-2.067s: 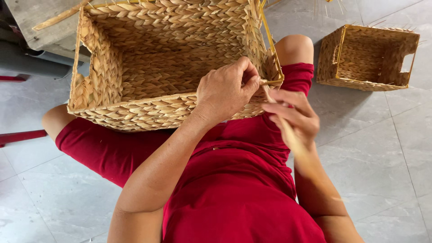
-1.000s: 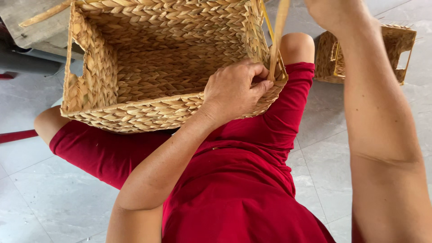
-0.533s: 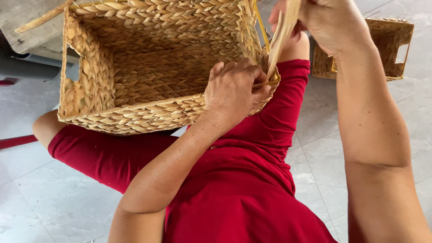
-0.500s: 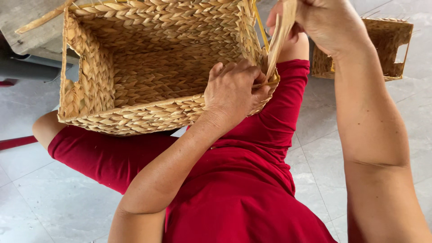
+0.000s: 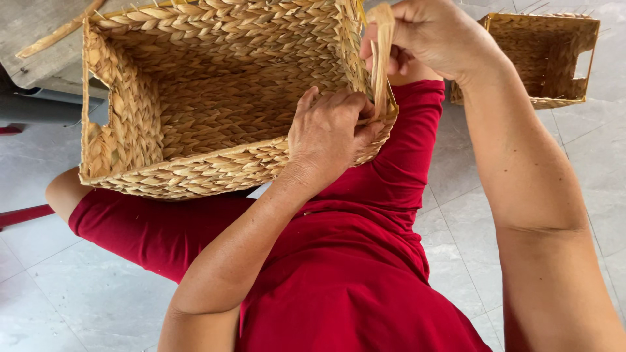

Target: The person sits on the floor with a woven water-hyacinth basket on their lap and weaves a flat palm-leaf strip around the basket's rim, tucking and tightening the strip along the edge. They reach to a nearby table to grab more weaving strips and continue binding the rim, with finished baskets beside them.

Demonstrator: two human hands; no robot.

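Two hands at centre-top: left hand [image 5: 329, 133] grip pinching woven basket [image 5: 215, 98] rim, right hand [image 5: 433, 36] grip closed around straw strand [image 5: 381, 58], second basket [image 5: 544, 58] upper right.

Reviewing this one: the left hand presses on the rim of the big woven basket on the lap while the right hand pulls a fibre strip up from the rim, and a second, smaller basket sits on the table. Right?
Nearly. In the head view the smaller basket sits on the tiled floor, not on the table. The rest holds: left hand on the rim of the big woven basket, right hand pulling the fibre strip up.
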